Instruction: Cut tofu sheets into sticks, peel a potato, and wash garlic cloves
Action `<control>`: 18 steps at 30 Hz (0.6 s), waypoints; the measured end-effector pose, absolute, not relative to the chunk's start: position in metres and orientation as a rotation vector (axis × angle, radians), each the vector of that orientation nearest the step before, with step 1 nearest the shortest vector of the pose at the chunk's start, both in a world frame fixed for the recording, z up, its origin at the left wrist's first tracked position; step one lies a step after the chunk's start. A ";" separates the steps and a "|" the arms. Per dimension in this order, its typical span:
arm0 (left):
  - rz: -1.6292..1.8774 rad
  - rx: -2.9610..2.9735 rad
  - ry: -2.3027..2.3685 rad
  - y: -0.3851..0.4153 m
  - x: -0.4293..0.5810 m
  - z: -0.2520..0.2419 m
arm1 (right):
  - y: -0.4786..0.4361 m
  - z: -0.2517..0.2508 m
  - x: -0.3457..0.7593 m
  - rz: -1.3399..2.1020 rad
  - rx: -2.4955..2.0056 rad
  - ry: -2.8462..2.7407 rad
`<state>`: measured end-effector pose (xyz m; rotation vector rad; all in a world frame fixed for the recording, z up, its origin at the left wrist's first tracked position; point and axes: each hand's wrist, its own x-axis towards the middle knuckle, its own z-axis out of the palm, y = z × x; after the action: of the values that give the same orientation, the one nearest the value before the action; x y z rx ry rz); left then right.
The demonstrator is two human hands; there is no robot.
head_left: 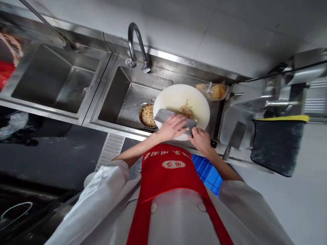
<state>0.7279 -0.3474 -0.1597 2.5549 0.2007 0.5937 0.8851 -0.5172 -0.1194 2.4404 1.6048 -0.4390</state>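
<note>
A round white cutting board [178, 92] lies across the right part of the sink. My right hand [200, 138] is closed around the handle end of a cleaver [163, 115], whose broad grey blade spans the board. Across the blade lies my left hand [174, 127], fingers stretched out and slightly blurred. Behind the blade sits a small heap of thin brownish strips [186, 110], and a few more pieces show by my left fingertips. Left of the board, partly under its edge, a round metal container [141, 117] holds many cut strips [148, 115].
The sink basin [127, 98] with a curved faucet [135, 37] is ahead; another basin [56, 78] is farther left. Bagged yellowish food [217, 91] sits behind the board. On the right are a second cleaver [237, 134] and a dark yellow-edged cloth [278, 144]. A blue crate [208, 172] stands below.
</note>
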 end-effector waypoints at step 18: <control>-0.080 2.699 -0.063 -0.296 0.764 -0.258 | -0.617 -0.139 0.943 -0.237 2.708 1.207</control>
<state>0.7639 -0.2958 -0.2582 2.6993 -0.0634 -0.0803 0.9434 -0.6175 -0.1393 2.7076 1.2065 -0.2366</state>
